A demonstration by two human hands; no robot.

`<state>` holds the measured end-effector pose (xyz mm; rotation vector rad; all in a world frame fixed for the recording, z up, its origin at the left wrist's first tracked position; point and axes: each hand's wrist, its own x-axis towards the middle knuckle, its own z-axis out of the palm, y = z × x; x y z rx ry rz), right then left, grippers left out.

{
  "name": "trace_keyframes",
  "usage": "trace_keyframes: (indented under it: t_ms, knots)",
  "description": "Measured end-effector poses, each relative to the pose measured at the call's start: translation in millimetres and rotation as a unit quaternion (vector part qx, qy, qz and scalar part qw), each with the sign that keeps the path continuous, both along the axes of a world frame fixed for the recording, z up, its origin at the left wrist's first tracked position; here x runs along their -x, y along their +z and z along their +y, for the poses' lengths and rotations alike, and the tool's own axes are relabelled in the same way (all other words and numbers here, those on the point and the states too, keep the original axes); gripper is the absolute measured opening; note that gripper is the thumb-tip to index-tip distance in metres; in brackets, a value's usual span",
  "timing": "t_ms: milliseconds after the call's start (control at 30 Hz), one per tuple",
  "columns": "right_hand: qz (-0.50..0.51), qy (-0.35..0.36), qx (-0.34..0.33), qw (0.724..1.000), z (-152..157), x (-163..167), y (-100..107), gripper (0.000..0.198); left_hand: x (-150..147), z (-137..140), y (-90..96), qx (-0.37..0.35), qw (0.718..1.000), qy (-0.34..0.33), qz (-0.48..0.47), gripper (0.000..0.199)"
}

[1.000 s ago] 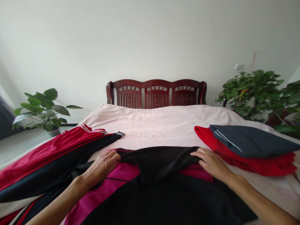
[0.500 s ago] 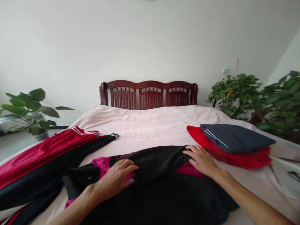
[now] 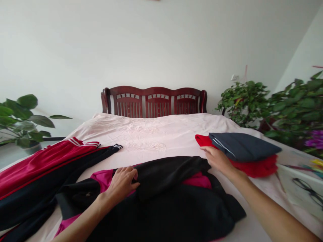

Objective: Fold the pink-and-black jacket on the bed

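Observation:
A black jacket with magenta panels lies spread on the bed, one sleeve laid across its body. My left hand rests on its upper part by the magenta shoulder panel, fingers curled into the cloth and thumb on the black fabric. Beyond the cuff of the folded sleeve, my right hand is off the jacket. Its fingers are stretched out beside the near left edge of a folded red garment; whether they touch it I cannot tell. A folded dark grey garment with a white stripe sits on the red one.
On the left lies a red and navy tracksuit garment with striped cuffs. Black glasses are at the right edge. The pink bedsheet reaches a dark wooden headboard. Potted plants stand on both sides.
My right hand has left the sleeve's cuff end and moved up to the red garment. The left hand stays on the jacket, its fingers more curled. The view has turned slightly right.

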<state>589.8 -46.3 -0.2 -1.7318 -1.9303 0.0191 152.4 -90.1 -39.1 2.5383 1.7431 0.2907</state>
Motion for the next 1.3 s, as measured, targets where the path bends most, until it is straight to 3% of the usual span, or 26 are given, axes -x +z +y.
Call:
trace_keyframes:
  t_ms: [100, 167, 300, 433, 833, 1300]
  knots:
    - [-0.072, 0.04, -0.058, 0.995, 4, 31, 9, 0.049, 4, 1, -10.1, -0.024, 0.999, 0.0, 0.044, 0.058]
    - [-0.134, 0.048, -0.027, 0.989, 1, 51, -5, 0.052, 14, 2, -24.0, 0.023, 0.998, 0.033, 0.057, 0.071]
    - [-0.232, 0.006, 0.137, 0.963, -13, 64, -59, 0.059, 46, -4, -49.4, 0.072, 0.991, 0.091, 0.067, 0.071]
    - [-0.24, -0.004, 0.152, 0.959, -15, 53, -90, 0.061, 67, -17, -56.3, 0.06, 0.986, 0.133, 0.082, 0.07]
    - [-0.233, -0.033, 0.099, 0.967, 0, 46, -107, 0.059, 71, -37, -68.6, -0.033, 0.984, 0.16, 0.077, 0.062]
    - [-0.223, -0.054, 0.099, 0.968, 1, 51, -104, 0.057, 75, -29, -63.0, 0.041, 0.985, 0.16, 0.047, 0.069]
